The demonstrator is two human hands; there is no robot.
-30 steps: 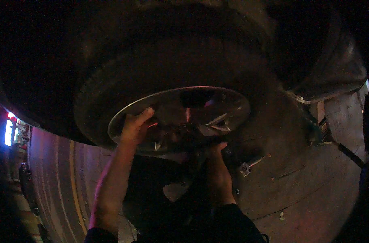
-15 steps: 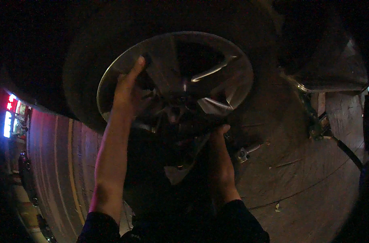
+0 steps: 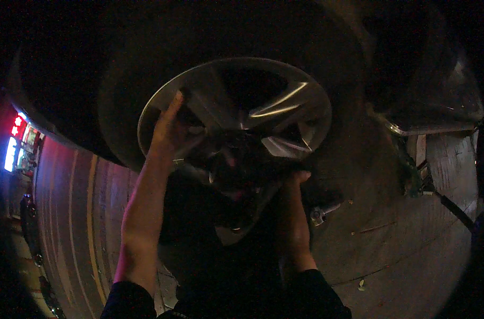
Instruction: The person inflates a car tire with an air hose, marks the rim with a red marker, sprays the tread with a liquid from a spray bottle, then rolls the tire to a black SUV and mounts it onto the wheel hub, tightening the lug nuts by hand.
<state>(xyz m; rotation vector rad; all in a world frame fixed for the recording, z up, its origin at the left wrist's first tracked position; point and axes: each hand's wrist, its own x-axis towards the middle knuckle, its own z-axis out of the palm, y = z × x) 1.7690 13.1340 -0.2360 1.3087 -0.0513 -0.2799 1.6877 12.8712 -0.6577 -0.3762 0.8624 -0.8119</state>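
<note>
A large car wheel (image 3: pixel 210 101), a dark tyre around a silver spoked rim, fills the upper middle of the view. My left hand (image 3: pixel 169 127) grips the rim's left side. Its thumb points up along a spoke, and the other fingers go into the opening between the spokes, mostly out of sight. Low on the wheel's right side, my right hand (image 3: pixel 295 183) is pressed to the dark lower part with its thumb out to the right; its remaining fingers are lost in shadow. The wheel's hub and lower edge are too dark to make out.
On the pavement (image 3: pixel 380 255) right of my right arm lies a small metal tool (image 3: pixel 318 215). A greenish jack-like thing (image 3: pixel 411 178) with a black bar (image 3: pixel 455 210) stands below the vehicle's body panel (image 3: pixel 433 114). A striped road (image 3: pixel 77 202) and lit signs (image 3: pixel 12 143) are at left.
The wheel sits slightly lower in the view, and its rim appears a little more tilted. Both hands stay on it, with the right thumb shifted slightly right and down.
</note>
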